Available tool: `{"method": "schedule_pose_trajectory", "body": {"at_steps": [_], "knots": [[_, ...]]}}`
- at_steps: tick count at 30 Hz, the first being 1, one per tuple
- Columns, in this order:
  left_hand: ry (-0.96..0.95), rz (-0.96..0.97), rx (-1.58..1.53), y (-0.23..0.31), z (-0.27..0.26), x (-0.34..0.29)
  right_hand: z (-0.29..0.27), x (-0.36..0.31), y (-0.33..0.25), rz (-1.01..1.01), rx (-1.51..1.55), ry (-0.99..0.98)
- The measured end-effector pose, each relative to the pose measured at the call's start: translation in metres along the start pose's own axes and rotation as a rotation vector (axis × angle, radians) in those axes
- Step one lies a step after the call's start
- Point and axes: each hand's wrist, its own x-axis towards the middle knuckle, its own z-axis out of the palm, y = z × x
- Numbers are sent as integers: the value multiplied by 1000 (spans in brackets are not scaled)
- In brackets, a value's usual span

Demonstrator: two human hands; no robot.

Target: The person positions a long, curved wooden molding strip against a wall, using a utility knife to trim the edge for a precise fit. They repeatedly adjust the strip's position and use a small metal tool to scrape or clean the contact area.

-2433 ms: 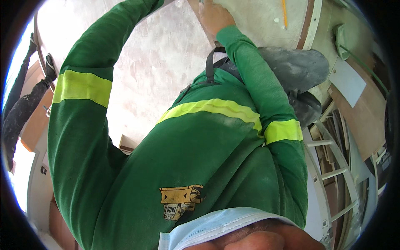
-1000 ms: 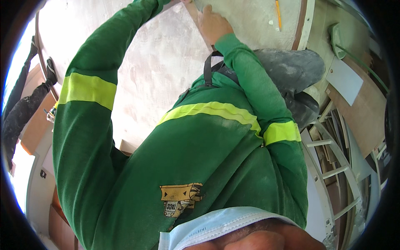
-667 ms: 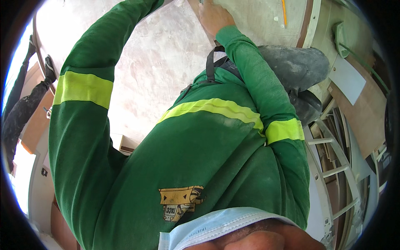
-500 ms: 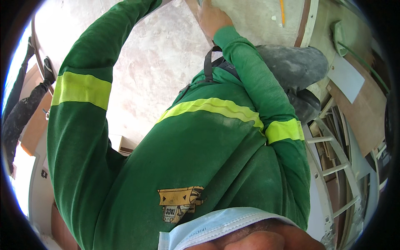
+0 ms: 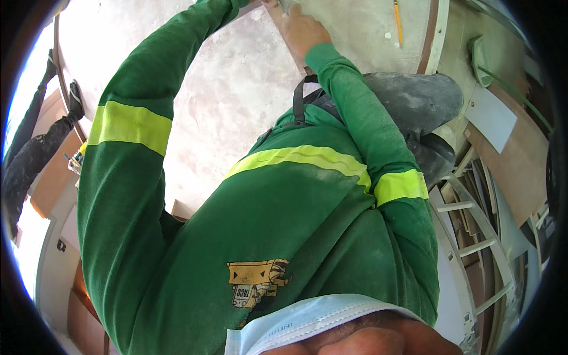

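My right hand (image 5: pixel 305 31) is at the top edge of the view, its fingers bent together over a brown strip (image 5: pixel 288 50). A small greyish thing shows at its fingertips, but its kind cannot be made out. My left arm (image 5: pixel 189 47) reaches up to the same spot. Only a sliver of my left hand (image 5: pixel 269 2) shows at the upper edge, beside the right fingertips; the rest is cut off. Under both lies a broad pale, dusty board surface (image 5: pixel 228 89), with the strip running across it. To the right on the surface lies a yellow-orange pencil (image 5: pixel 398 23).
At the right stand a pale ladder (image 5: pixel 476 245), stacked boards and offcuts, a brown panel (image 5: pixel 520 160) and a white sheet (image 5: pixel 491 118). My grey-trousered knee (image 5: pixel 414 97) is beside the surface. Another person's dark-trousered legs (image 5: pixel 41 139) are at the far left.
My left arm has shifted to the right and its hand has come nearer to my right hand. The right hand has moved slightly lower in the view.
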Motion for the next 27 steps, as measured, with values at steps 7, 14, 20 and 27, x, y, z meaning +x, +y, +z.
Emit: {"method": "schedule_pose_trajectory", "body": {"at_steps": [7,14,20,27], "knots": [[0,-19,-17,13,-1,-2,4,6,14,-27,48,-13],[42,20,5,0,-2,5,-2,-14,4,20,-8,-73],[-37,-57,33,-9,-2,4,-23,-23,-9,86,-7,-138],[-11,-23,3,-6,3,2,7,3,2,3,29,-8]]}}
